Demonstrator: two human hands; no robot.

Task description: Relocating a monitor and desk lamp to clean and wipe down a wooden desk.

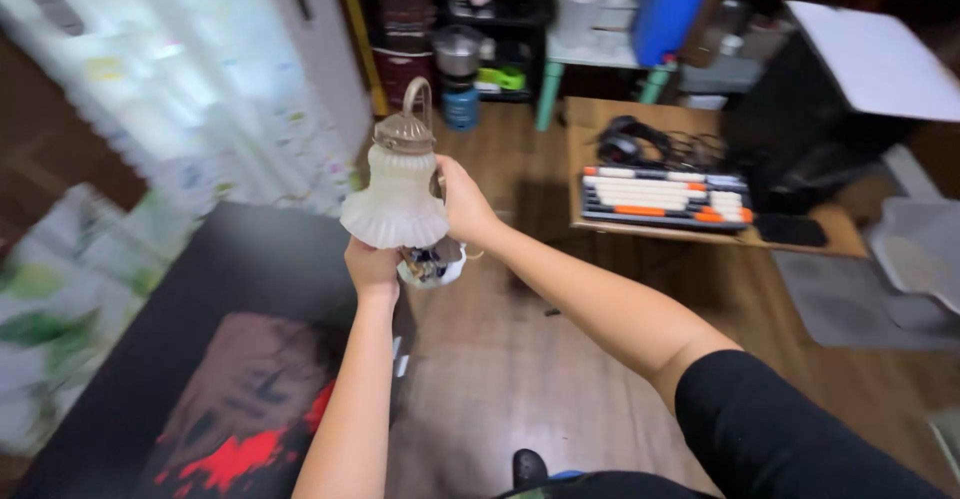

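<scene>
A frosted white glass lamp shade (397, 204) with a bronze metal cap and a curved hook on top is held up at chest height. My right hand (462, 204) grips its right side. My left hand (372, 267) sits under the shade's flared rim and holds a small white cup-like piece (432, 265) with dark contents just below the shade.
A low wooden table (600, 119) carries a white, grey and orange keyboard (664, 199) and black headphones (628, 143). A black cloth with a red print (240, 399) lies at lower left, white curtains (200, 79) hang at left, and shelves with a blue bottle (668, 7) stand behind.
</scene>
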